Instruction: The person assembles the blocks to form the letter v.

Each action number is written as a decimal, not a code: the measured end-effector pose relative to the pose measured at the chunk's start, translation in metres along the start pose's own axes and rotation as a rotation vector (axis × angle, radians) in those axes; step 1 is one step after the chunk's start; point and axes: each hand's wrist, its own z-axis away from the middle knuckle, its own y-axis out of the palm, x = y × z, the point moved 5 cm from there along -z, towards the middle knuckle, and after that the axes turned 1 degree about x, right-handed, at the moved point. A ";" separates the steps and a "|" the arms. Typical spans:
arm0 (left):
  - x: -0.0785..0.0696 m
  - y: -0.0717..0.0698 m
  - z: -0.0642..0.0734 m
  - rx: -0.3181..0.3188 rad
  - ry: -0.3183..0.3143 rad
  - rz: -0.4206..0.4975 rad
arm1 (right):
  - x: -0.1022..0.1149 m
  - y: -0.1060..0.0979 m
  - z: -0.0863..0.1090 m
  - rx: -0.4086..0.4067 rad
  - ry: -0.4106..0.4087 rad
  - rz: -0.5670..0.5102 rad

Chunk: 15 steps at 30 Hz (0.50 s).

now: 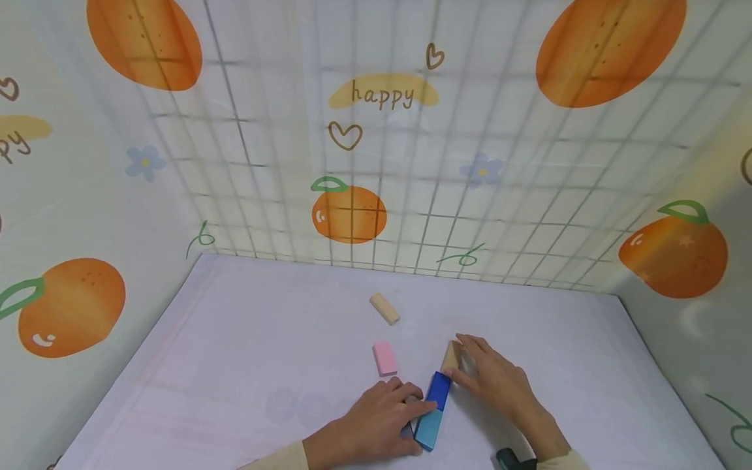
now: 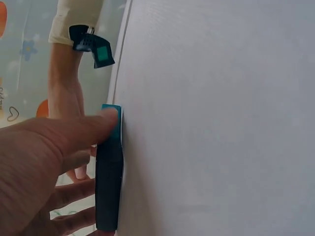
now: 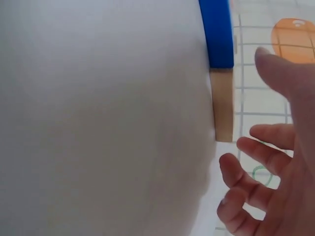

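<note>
A light blue block (image 1: pixel 429 431), a dark blue block (image 1: pixel 437 390) and a wooden block (image 1: pixel 450 356) lie end to end in a slanting row. My left hand (image 1: pixel 382 418) is at the row's near end, its index finger reaching over the blue blocks. In the left wrist view the thumb presses a teal end, and the fingers lie round a dark block (image 2: pixel 108 187) that the hand mostly hides in the head view. My right hand (image 1: pixel 493 378) is beside the wooden block; the right wrist view shows its fingers loosely bent, apart from the block.
A pink block (image 1: pixel 385 359) lies left of the row. Farther back there is another wooden block (image 1: pixel 384 309). Walls of patterned cloth (image 1: pixel 388 156) stand round the white table (image 1: pixel 235 339) at the back and sides.
</note>
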 end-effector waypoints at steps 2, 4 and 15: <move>0.002 -0.002 0.002 -0.008 -0.014 0.030 | 0.002 -0.001 0.003 -0.007 -0.001 0.005; 0.004 -0.003 0.005 -0.015 -0.026 0.063 | 0.004 -0.002 0.006 -0.010 -0.001 0.012; 0.022 -0.002 0.018 -0.108 -0.019 0.080 | 0.012 0.000 0.018 -0.035 0.002 0.038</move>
